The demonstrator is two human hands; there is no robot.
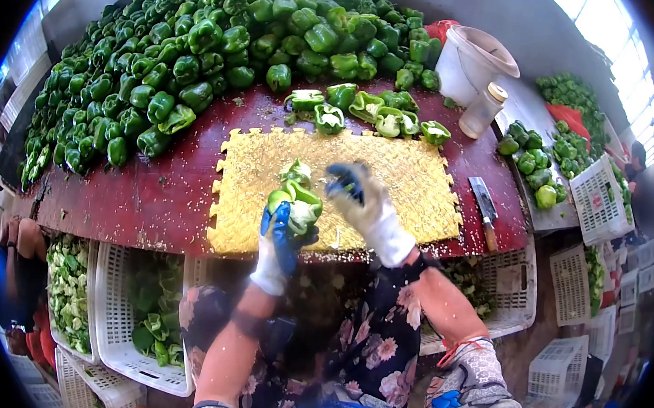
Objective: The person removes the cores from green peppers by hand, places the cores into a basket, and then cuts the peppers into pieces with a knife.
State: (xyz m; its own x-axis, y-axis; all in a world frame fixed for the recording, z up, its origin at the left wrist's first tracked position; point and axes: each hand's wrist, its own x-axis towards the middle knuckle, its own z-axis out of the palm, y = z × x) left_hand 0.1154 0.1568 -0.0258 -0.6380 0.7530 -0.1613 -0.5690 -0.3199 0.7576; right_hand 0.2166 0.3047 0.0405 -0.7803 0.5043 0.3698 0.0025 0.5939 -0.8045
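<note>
We find the green pepper (299, 204) just above our left hand (275, 246), which is closed round its lower end. The cut-open pepper stands roughly upright over the yellow mat (427, 177). Our right hand (368, 211) sits just to its right, fingers curled toward it (whether they grip anything, we cannot tell).
</note>
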